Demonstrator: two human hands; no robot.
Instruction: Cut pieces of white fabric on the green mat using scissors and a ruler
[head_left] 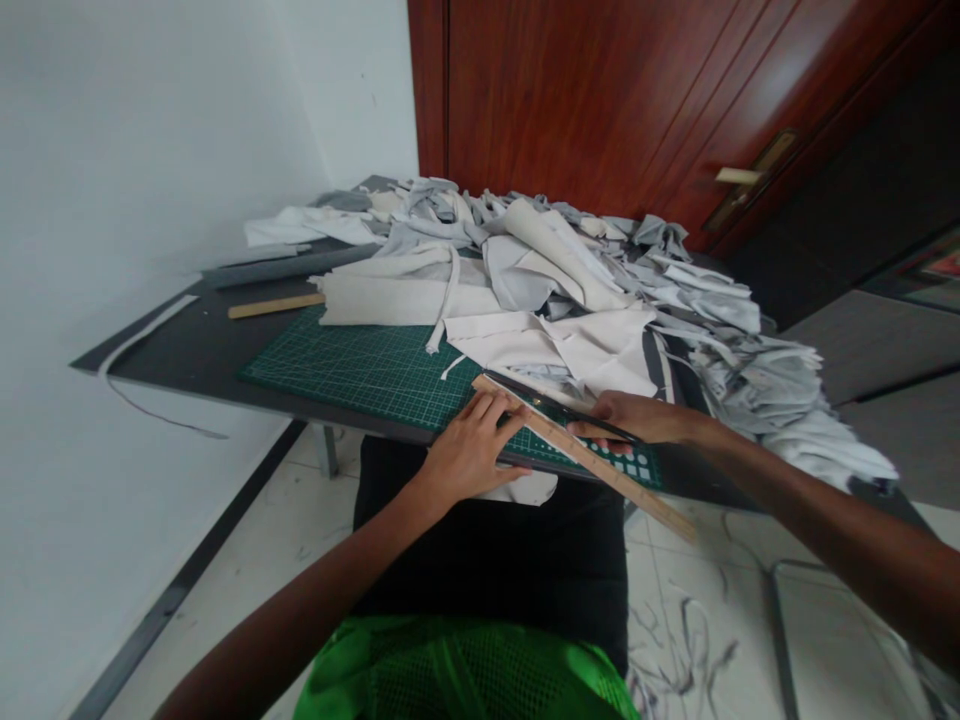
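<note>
My left hand (472, 445) lies flat with its fingers stretched out, pressing a long wooden ruler (600, 465) down onto the green cutting mat (360, 365) at the table's near edge. My right hand (637, 418) is closed round a thin dark tool (559, 407) that lies along the far side of the ruler. A pale piece of fabric (525, 488) hangs over the table edge under my left hand. The tool's tip points toward a flat white fabric sheet (577, 350).
A large heap of white and grey fabric scraps (570, 265) covers the back and right of the dark table (187, 345). A second wooden stick (274, 306) lies at the left. A brown door (637, 100) stands behind. Scraps litter the floor (690, 640).
</note>
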